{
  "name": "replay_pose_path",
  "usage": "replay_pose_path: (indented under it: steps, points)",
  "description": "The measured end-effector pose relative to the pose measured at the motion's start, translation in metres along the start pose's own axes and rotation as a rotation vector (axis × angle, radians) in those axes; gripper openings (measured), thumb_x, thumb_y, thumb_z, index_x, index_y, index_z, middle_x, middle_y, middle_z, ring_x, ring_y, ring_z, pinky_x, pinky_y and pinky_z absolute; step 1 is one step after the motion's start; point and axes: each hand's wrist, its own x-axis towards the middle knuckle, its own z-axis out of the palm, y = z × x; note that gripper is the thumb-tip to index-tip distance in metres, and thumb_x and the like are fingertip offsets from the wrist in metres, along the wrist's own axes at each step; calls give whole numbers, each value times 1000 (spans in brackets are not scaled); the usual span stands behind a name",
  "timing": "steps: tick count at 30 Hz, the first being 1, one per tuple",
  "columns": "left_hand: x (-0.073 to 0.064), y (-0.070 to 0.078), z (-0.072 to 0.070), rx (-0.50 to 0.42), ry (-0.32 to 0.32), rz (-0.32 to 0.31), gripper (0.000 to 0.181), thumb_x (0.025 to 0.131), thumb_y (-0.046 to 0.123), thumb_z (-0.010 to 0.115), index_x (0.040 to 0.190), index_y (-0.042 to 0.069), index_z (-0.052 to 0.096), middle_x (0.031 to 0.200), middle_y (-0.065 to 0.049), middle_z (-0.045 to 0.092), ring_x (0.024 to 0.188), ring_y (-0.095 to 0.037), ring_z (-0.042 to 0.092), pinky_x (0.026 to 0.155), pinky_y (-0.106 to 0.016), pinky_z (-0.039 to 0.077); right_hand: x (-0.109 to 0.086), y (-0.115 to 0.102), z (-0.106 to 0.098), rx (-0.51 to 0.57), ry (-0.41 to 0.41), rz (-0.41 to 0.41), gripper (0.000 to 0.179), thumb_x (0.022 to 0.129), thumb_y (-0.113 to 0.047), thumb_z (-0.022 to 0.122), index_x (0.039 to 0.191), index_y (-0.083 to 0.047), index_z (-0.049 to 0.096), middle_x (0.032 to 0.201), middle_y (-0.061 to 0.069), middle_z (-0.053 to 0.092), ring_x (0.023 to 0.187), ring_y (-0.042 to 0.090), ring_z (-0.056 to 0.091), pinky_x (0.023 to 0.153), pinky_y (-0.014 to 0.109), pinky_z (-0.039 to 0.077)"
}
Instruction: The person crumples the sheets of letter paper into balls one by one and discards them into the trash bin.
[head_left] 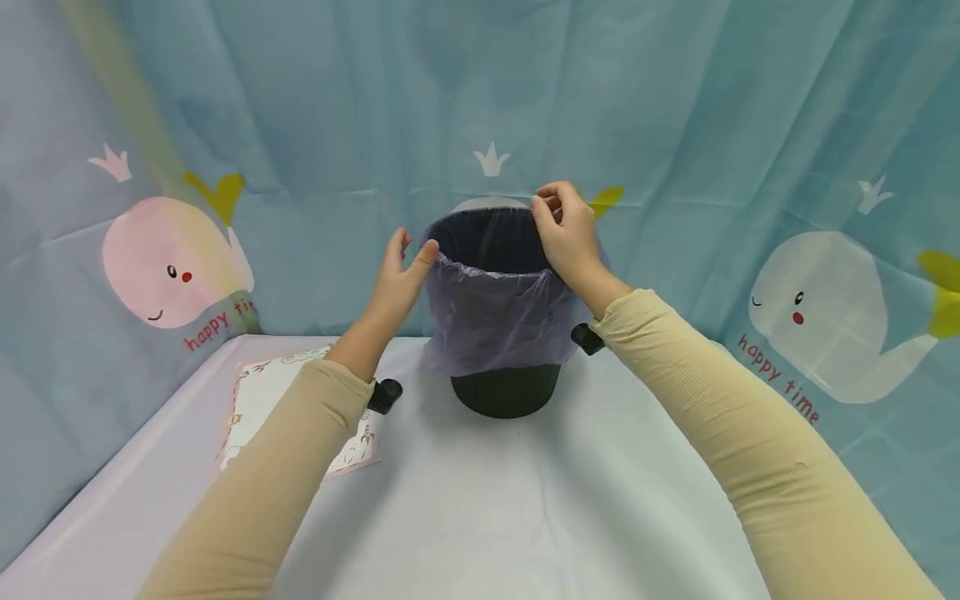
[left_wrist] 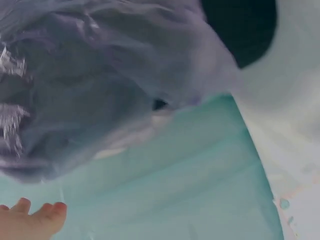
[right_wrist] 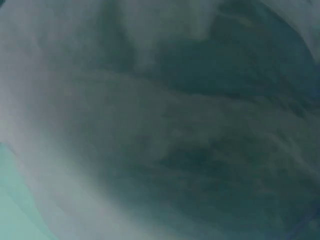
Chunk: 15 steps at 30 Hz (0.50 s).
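Note:
A dark trash can stands upright on the white-covered table, its mouth tipped into view. A thin, translucent purple garbage bag is folded over its rim and hangs loosely down the outside, leaving the base bare. At the right of the rim, my right hand pinches the bag's edge between thumb and curled fingers. My left hand is by the left side of the rim, fingers relaxed; in the left wrist view its fingertips show apart from the bag. Blurred bag film and the can's dark wall fill the right wrist view.
A white sheet with a decorated pink border lies on the table at the left, partly behind my left forearm. A blue curtain with whale prints hangs close behind the can and along both sides.

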Motion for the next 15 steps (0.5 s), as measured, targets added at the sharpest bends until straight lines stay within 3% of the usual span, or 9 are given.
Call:
replay_pose_path:
  steps: [6,9,12,15]
  points:
    - [-30,-16,-26,80,-83,-45,80,101,52,37,155,11,-5,162,-8,3,147,-29,1,115,-53,11,-21,4,0,93,260,-409,22,93,-4,50,107,11,55,91,24,55,78,32,48,70,29,37]
    - [-46,-29,-40,149,-97,-57,81,102,52,36,155,9,-6,162,-10,3,147,-32,2,114,-56,12,-40,3,6,132,339,-591,19,88,-2,52,101,11,56,89,24,55,79,35,49,72,32,38]
    - [-58,-43,-53,211,-91,-73,83,101,54,37,155,7,-6,161,-14,4,146,-35,4,113,-59,14,-62,2,16,185,309,-725,15,89,-2,54,98,10,57,88,22,54,76,34,49,70,33,39]
    - [-68,-57,-67,269,-89,-90,84,101,53,38,154,4,-6,160,-18,4,145,-39,5,111,-61,14,-83,1,29,227,193,-765,18,96,-9,55,99,9,55,89,21,53,73,30,50,67,32,40]
